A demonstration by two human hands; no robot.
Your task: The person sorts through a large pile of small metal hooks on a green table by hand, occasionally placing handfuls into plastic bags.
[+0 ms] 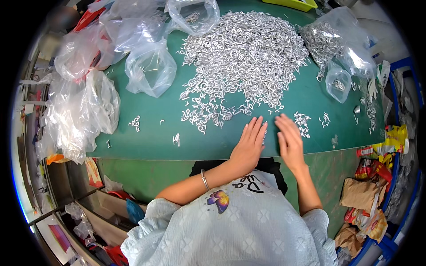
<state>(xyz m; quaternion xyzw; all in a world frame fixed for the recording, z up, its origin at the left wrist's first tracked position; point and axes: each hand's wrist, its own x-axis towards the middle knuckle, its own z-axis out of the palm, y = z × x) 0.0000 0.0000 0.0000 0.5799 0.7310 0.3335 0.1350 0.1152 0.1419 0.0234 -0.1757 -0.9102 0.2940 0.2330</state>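
Note:
A large heap of small silver metal pieces (248, 53), many looped or hook-shaped, covers the far middle of the green table (146, 142). My left hand (248, 145) lies near the table's front edge with its fingers stretched out, its palm side toward the right. A few silver pieces (265, 132) show beside its fingers, partly hidden. Across a small gap, my right hand (290, 141) has its fingers extended and slightly bent, a little blurred. Right of its fingertips sits a small cluster of silver pieces (302, 124). Neither hand visibly holds anything.
Looser silver pieces (208, 113) spread in front of the heap. Clear plastic bags (84, 106) crowd the left side; an open bag (151, 73) stands nearer the heap. At the right lies a bag of metal pieces (326, 40). A blue rack (415, 177) stands beyond the table.

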